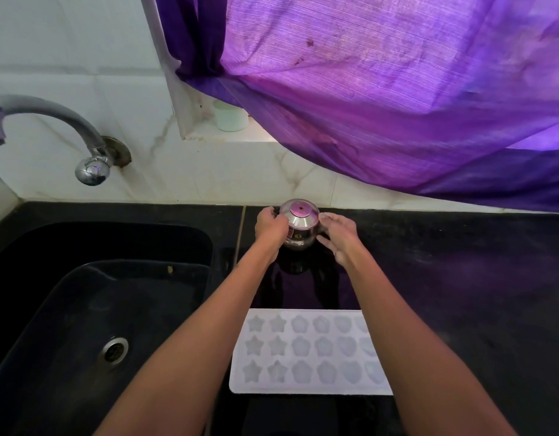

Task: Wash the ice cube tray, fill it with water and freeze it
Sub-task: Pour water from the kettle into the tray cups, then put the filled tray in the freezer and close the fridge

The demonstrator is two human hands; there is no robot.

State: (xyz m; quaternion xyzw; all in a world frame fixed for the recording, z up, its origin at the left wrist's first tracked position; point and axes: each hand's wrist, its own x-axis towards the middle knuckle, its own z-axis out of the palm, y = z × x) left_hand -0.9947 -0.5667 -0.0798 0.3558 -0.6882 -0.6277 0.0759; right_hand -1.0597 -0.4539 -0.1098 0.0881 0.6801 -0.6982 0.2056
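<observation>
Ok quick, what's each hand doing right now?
Left hand: closed around the left side of the steel pot.
Right hand: fingers curled on the pot's right side, holding it too.

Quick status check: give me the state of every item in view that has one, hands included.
ice cube tray: flat on the counter, cavities up, untouched
steel pot: upright on the counter, lid on
left hand: gripping the pot's side
right hand: gripping the pot's other side
tap: no water running
sink: no dishes inside
curtain: drawn across the window
</observation>
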